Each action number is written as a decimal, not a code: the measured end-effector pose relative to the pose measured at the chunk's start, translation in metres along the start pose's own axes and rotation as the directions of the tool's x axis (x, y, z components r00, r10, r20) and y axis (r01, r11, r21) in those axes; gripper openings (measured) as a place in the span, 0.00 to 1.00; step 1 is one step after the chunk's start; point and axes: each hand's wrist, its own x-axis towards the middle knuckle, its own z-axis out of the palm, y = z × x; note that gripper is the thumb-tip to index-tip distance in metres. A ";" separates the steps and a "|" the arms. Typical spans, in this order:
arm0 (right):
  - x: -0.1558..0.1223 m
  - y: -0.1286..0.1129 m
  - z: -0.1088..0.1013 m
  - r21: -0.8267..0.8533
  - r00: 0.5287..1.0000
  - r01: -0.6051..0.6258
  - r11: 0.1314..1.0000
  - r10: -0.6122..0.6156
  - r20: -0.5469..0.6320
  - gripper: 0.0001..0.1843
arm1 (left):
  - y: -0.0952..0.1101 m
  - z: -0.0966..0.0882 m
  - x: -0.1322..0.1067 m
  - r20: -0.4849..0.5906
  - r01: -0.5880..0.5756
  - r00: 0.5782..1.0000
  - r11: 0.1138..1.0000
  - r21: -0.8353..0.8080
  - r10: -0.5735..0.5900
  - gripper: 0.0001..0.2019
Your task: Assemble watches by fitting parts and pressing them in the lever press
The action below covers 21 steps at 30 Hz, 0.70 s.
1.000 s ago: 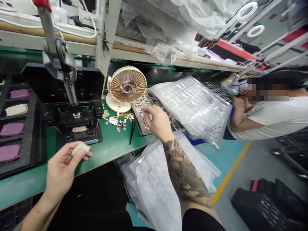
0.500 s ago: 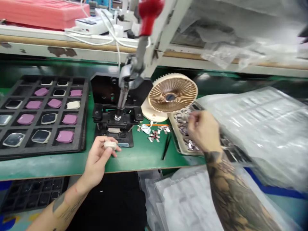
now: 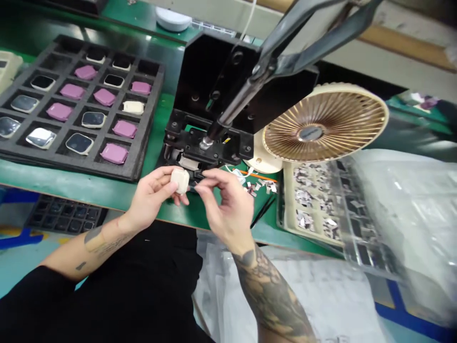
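Note:
My left hand (image 3: 149,196) is closed on a small cream-coloured smartwatch case (image 3: 180,181), gripped between thumb and fingers with its plain face turned up. Just to its right, my right hand (image 3: 228,205) pinches thumb and forefinger together; whatever lies between the tips is too small to make out. Right behind both hands stands a black hand press (image 3: 232,126) with a metal rod and lever. A pale block (image 3: 189,163) sits in its lower part.
On the left lies a black foam tray (image 3: 141,143) of watch cases, some in purple wrapping. To the right are a cream fan (image 3: 328,128), black tweezers (image 3: 263,211), loose small pieces (image 3: 266,185) and a compartment box (image 3: 290,202) of tiny parts. Plastic bags (image 3: 421,214) cover the far right.
My right hand has left the parts box and come leftward beside the watch case, fingers pinched. My left hand still holds the case, now turned to show its flat face. The view has shifted and tilted.

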 end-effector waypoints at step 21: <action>0.018 -0.005 -0.022 -0.026 0.959 -0.032 0.999 0.038 0.280 0.07 | -0.002 -0.006 -0.004 0.049 0.049 0.997 0.988 0.146 -0.057 0.26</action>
